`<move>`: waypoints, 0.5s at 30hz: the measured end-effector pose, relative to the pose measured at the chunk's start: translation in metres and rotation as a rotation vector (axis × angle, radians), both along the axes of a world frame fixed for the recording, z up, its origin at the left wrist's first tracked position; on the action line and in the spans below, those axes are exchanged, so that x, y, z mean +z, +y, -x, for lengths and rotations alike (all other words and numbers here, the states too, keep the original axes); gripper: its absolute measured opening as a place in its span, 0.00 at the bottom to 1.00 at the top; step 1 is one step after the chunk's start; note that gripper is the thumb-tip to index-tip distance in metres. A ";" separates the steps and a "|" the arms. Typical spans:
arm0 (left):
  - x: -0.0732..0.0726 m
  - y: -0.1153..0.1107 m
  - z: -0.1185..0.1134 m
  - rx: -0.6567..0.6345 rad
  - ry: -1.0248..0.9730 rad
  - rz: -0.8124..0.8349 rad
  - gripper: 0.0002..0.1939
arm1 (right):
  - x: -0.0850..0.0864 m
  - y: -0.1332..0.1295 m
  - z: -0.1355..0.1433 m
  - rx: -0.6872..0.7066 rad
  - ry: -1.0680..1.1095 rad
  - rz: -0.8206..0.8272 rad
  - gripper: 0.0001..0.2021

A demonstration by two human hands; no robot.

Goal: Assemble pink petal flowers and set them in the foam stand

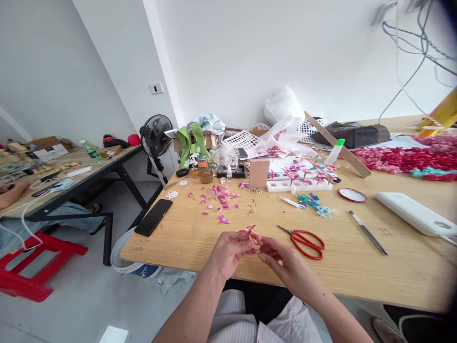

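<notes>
Near the table's front edge, my left hand (232, 251) pinches a small pink flower (247, 231) with a yellowish stem. Close on its right, my right hand (280, 259) has its fingertips closed at the lower end of the stem; any small thing between them is too tiny to make out. Red-handled scissors (309, 244) lie on the table to the right of my hands. Loose pink petals (223, 195) are scattered beyond my hands. Finished-looking pink flowers (293, 174) stand in a white foam block (299, 186) farther back.
A black phone (154, 217) lies on the left of the table (193, 233). A pen (367, 232), a round lid (352, 195) and a white device (416, 213) are at the right. Jar (205, 171) and fan (157, 136) stand behind. A person's arm rests on another table.
</notes>
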State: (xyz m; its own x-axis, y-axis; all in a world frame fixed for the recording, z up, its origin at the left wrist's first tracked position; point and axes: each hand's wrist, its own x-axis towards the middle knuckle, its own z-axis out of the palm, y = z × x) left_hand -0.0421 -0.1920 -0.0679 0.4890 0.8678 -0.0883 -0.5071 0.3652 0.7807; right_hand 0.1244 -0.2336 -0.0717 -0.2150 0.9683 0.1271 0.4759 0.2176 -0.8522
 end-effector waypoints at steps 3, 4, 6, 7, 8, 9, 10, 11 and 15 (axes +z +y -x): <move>-0.001 0.002 0.012 0.076 0.027 0.012 0.06 | -0.012 0.011 0.003 -0.086 -0.137 -0.066 0.15; -0.002 0.004 0.016 0.113 0.038 0.022 0.07 | -0.017 0.013 0.002 -0.113 -0.185 -0.099 0.16; -0.003 0.007 0.025 0.183 0.045 0.045 0.08 | -0.027 0.014 0.000 -0.135 -0.271 -0.164 0.16; -0.004 0.008 0.028 0.212 0.038 0.058 0.08 | -0.030 0.014 -0.001 -0.135 -0.310 -0.189 0.16; -0.005 0.009 0.031 0.234 0.026 0.071 0.08 | -0.033 0.014 -0.001 -0.131 -0.343 -0.207 0.16; -0.006 0.010 0.033 0.254 0.014 0.084 0.08 | -0.035 0.013 -0.001 -0.125 -0.368 -0.220 0.16; -0.007 0.011 0.035 0.273 0.002 0.094 0.08 | -0.037 0.012 -0.001 -0.118 -0.384 -0.234 0.15; -0.008 0.012 0.036 0.293 -0.005 0.100 0.08 | -0.037 0.011 -0.001 -0.112 -0.391 -0.249 0.15; -0.013 0.013 0.036 0.366 0.018 0.094 0.09 | -0.035 0.007 0.002 -0.137 -0.373 -0.334 0.13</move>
